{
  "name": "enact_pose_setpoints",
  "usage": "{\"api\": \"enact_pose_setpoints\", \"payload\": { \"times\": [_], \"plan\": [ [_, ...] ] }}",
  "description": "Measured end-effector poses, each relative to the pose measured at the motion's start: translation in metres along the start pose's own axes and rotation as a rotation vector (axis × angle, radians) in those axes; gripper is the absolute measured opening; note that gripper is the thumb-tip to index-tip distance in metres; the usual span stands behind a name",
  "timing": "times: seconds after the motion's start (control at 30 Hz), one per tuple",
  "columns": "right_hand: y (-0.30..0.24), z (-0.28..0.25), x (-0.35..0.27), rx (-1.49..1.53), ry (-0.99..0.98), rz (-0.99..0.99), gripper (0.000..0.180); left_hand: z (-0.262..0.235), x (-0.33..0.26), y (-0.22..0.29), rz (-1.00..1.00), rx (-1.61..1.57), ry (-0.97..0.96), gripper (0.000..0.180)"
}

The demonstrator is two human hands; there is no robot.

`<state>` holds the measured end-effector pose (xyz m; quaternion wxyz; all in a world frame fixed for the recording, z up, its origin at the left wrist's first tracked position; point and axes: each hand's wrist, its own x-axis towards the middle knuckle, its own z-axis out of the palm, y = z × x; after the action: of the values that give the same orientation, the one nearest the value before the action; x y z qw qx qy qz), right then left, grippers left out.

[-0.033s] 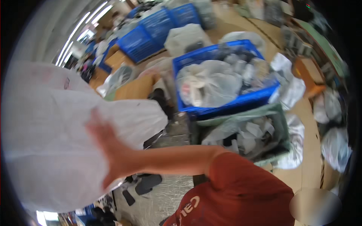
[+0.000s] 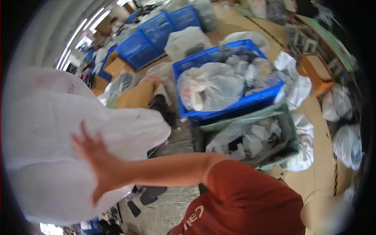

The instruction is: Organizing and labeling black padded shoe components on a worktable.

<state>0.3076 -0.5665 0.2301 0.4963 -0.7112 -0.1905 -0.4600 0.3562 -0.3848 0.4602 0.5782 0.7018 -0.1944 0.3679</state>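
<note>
Hand in view: one hand (image 2: 96,164), fingers spread flat, pressed on the white sack (image 2: 58,129); left or right, cannot tell.
Grip: open palm, nothing clasped.
Sack position: far left, raised, beyond the palm.
Nearby: blue crate (image 2: 231,107), well apart, right.

- Large white plastic bag (image 2: 58,145): bulging, full, crinkled and semi-opaque, filling the left side of the view, raised above the grey floor, an open palm pressed flat against its side.

We see big white sack (image 2: 58,156) cut off at left edge; hand (image 2: 98,160) on it motion-blurred; other hand unseen.
</note>
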Motion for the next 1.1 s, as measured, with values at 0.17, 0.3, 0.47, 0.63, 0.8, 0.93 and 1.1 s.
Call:
{"api": "enact_pose_setpoints", "payload": {
  "times": [0.17, 0.3, 0.47, 0.63, 0.8, 0.93, 1.1],
  "plan": [
    [-0.012, 0.022, 0.066, 0.516, 0.261, 0.442, 0.096, 0.036, -0.063, 0.012, -0.245, -0.413, -0.207, 0.052],
    [0.04, 0.02, 0.044, 0.852, 0.5, 0.251, 0.048, 0.035, -0.139, 0.032, -0.293, -0.389, -0.264, 0.056],
    [0.011, 0.013, -0.038, 0.915, 0.504, 0.325, 0.045, 0.03, -0.213, 0.037, -0.208, -0.251, -0.468, 0.048],
    [-0.031, -0.052, -0.168, 0.983, 0.529, 0.367, 0.042, 0.052, -0.229, 0.034, -0.008, -0.275, -0.706, 0.044],
    [-0.03, -0.126, -0.234, 1.025, 0.6, 0.397, 0.04, 0.109, -0.217, -0.003, 0.21, -0.331, -0.971, 0.041],
    [-0.129, -0.229, -0.287, 0.062, 0.065, 0.781, 0.053, 0.109, -0.238, -0.034, 0.373, -0.312, -1.081, 0.038],
    [-0.138, -0.314, -0.403, 0.775, 0.897, 0.547, 0.076, 0.123, -0.295, 0.069, 1.314, -0.004, -0.936, 0.031]
  ]
}}
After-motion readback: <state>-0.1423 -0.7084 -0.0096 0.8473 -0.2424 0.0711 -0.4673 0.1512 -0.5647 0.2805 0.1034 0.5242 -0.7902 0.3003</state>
